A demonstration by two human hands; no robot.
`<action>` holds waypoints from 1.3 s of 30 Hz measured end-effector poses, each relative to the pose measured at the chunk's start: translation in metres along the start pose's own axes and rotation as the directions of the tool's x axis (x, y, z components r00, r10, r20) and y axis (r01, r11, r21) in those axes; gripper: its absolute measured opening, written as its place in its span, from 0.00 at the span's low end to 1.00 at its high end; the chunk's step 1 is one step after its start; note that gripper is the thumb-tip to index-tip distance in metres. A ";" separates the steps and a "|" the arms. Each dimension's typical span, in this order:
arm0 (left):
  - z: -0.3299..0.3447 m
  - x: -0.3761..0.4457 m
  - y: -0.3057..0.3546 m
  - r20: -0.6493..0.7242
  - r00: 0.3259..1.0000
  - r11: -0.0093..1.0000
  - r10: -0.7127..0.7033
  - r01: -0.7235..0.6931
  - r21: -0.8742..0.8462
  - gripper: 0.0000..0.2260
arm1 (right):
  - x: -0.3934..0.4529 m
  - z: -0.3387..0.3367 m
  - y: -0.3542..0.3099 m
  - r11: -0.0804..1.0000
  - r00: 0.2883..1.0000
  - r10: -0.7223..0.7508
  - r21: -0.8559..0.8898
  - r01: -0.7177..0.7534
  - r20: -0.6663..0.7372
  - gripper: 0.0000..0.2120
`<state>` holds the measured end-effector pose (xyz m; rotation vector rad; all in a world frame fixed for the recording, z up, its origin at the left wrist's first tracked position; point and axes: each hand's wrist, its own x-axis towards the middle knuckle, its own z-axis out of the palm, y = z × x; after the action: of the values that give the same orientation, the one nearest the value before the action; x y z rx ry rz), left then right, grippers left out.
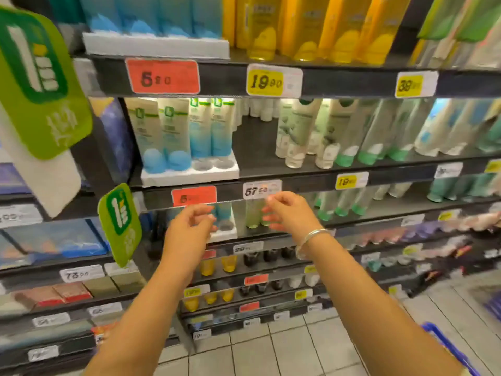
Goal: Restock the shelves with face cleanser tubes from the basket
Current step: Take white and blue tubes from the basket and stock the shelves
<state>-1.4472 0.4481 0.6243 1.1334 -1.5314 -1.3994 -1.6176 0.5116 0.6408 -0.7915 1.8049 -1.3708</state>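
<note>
Both hands raised empty at a half-stocked shelf

The left hand [189, 226] and right hand [284, 215] hover with fingers loosely curled, holding nothing, before the third shelf [271, 236]. Face cleanser tubes [162, 137] stand in the white tray [189, 176] above, two front sockets unfilled, so restocking seems unfinished. The blue basket [444, 346] (contents out of view) sits low right on the tiled supermarket floor [284, 348].

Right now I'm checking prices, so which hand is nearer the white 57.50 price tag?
Right. The right hand is just below the white 57.50 price tag, its fingertips near the tag's lower right corner. The left hand is lower and to the tag's left, beneath the red tag.
</note>
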 end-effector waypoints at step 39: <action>0.647 -0.217 -0.268 0.560 0.356 0.661 -0.748 0.325 0.677 0.05 | -0.248 -0.524 0.555 0.264 0.141 0.964 0.870 -0.417 -0.225 0.05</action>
<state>-1.9549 0.8592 0.2922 1.4974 -2.3703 -2.3726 -1.9444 1.1243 0.2375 1.2759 1.5855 -1.4037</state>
